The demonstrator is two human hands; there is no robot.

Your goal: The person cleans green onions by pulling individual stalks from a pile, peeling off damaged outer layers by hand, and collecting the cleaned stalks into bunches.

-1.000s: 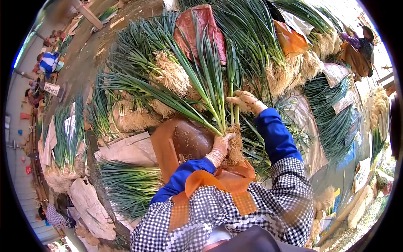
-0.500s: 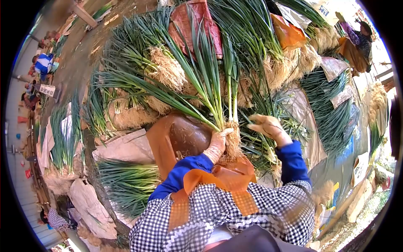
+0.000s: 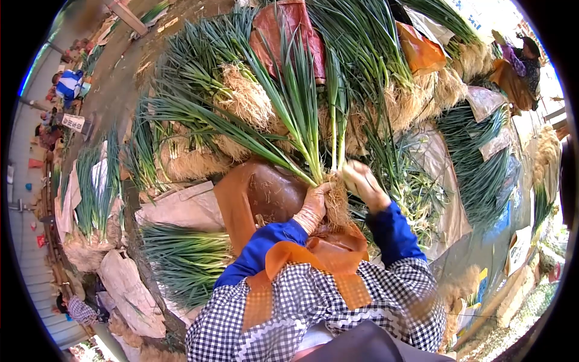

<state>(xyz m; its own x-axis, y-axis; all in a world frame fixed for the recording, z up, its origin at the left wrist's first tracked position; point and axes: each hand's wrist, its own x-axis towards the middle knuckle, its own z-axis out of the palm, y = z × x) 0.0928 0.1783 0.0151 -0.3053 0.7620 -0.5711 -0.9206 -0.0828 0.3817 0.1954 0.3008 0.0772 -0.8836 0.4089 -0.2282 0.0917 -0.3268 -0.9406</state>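
My left hand is wrapped round a bunch of green onions, just above the roots. The long leaves fan up and away, and the tangled tan roots hang beside my fingers. My right hand is at the right side of the bunch, close to the pale lower stalks. Its fingers are curled in and slightly blurred; what they grip, if anything, is hidden. A brown plastic sheet lies under and behind my left hand, reaching over my lap.
Large heaps of green onions with root clumps lie ahead, partly under a red cloth. A trimmed pile lies at lower left. Loose leaves litter the right side. Another person is at upper right.
My right hand has moved left from beside the bunch to its stalks, and its fingers have curled in. My left hand keeps its hold in nearly the same place.
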